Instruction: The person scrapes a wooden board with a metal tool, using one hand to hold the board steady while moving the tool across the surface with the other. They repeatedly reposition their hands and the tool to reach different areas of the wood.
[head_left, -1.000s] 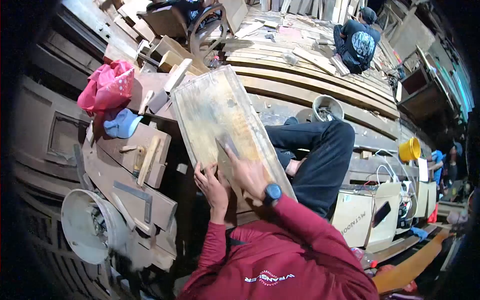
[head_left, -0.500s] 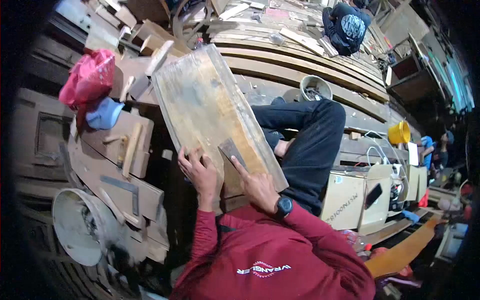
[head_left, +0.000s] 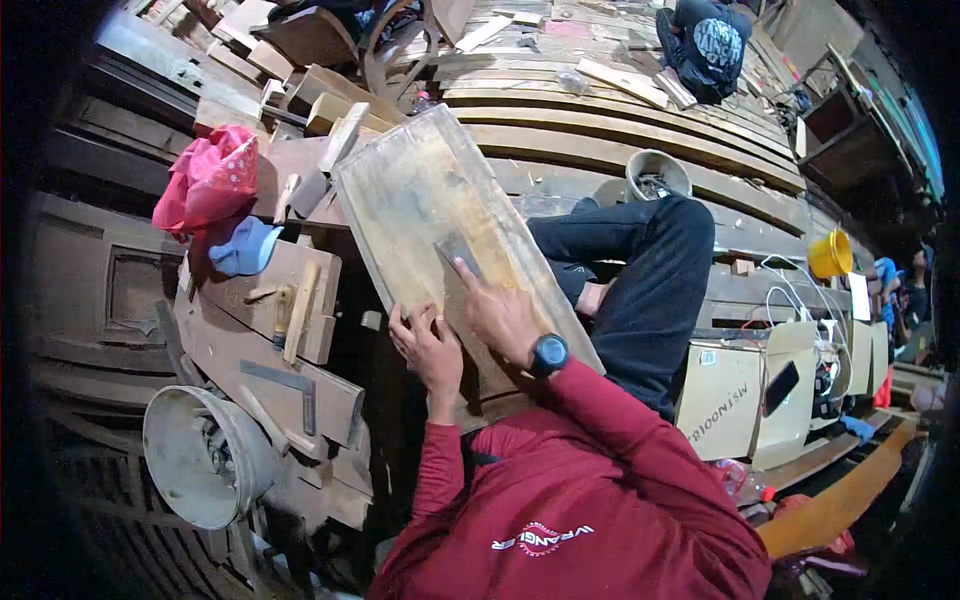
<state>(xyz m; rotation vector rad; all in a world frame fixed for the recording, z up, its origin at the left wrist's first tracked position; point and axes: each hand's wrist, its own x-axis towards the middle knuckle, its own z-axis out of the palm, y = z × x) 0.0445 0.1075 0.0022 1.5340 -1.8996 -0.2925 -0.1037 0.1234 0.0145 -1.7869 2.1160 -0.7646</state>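
A rectangular wooden panel (head_left: 410, 190) with a raised border lies tilted across my lap, its face marked with pale and grey smears. My right hand (head_left: 505, 320), wearing a dark watch, grips a flat metal scraper blade (head_left: 457, 253). The index finger is stretched along the blade, which lies against the panel's face. My left hand (head_left: 430, 348) rests on the panel near its lower left edge, its fingers slightly bent and apart.
To the left, a wooden bench (head_left: 220, 335) carries a metal square (head_left: 307, 385), a chisel-like wooden-handled tool (head_left: 283, 310), a blue cap (head_left: 245, 247) and a pink bag (head_left: 212, 180). Buckets (head_left: 195, 460) stand around. Cardboard (head_left: 725, 395) with a phone (head_left: 780, 388) is right. Another person (head_left: 705, 50) sits farther off.
My right hand has slid the scraper up and left across the panel. My left hand stays by the panel's edge. The whole view has shifted slightly.
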